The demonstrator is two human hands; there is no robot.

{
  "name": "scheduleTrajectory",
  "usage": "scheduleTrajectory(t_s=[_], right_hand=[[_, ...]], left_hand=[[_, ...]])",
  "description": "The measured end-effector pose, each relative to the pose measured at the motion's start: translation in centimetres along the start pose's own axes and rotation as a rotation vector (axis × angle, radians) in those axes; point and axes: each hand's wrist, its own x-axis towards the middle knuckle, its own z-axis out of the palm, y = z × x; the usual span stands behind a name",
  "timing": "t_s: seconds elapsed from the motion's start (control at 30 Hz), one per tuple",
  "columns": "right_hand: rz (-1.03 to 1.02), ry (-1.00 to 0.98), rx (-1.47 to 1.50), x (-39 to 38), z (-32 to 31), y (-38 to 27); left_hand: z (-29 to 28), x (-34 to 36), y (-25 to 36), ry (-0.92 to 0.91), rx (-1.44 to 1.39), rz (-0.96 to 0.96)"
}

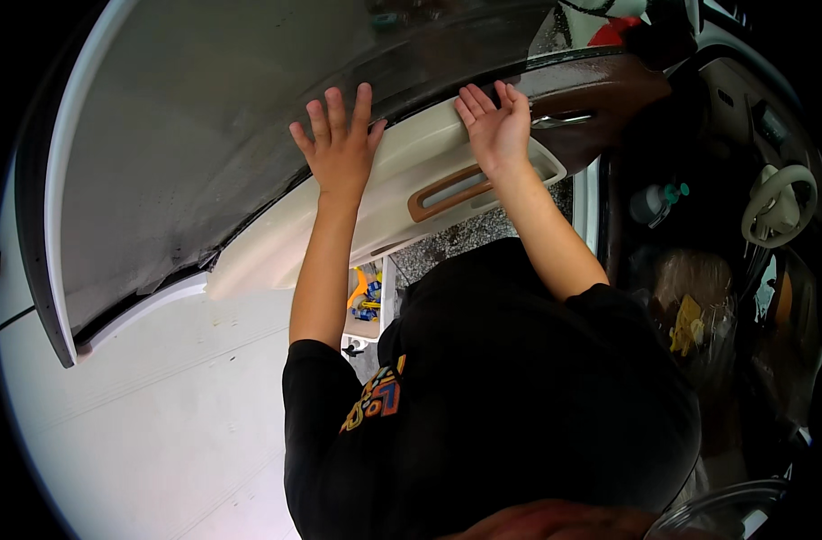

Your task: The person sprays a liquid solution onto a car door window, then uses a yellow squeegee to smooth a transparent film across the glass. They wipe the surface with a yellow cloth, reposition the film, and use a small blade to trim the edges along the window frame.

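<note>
In front of me is a car door with a large dark window glass (pixel 186 153), its surface streaked and smudged. My left hand (pixel 341 153) has its fingers spread against the lower part of the pane, near the black seal, and holds nothing. At the top of the cream door panel (pixel 276 229) is my right hand (pixel 499 130), palm turned up and fingers loosely extended, also holding nothing. Whether it touches the panel, I cannot tell. Below it lies a brown-framed door pull (pixel 449 193); to its right is a chrome door handle (pixel 562 120) set in dark brown trim (pixel 622 90).
The car interior at right has a grey steering wheel (pixel 801 191), a bottle with a teal top (pixel 646 205) and a yellow cloth-like item (pixel 687 324) on a plastic-covered seat. A white body panel (pixel 159 396) fills the lower left. Beside me is a bin (pixel 386 292) with yellow and blue items.
</note>
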Motion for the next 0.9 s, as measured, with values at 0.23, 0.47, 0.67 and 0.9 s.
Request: scheduleTrajectory(t_s=[0.23, 0.47, 0.67, 0.9], right_hand=[[-0.097, -0.065, -0.089, 0.9, -0.1, -1.2], [-0.195, -0.056, -0.179, 1.9, -0.6, -2.4], [-0.257, -0.404, -0.598, -4.1, -9.4, -3.6], [0.666, -0.065, -1.682, -32.9, -38.7, -12.7]], left_hand=[[0.5, -0.4, 0.3, 0.023, -0.025, -0.025], [0.4, 0.4, 0.4, -0.019, -0.054, -0.016], [-3.4, -0.3, 2.0, 0.124, -0.478, 0.045], [-8.6, -11.0, 11.7, -0.514, -1.223, 0.452]])
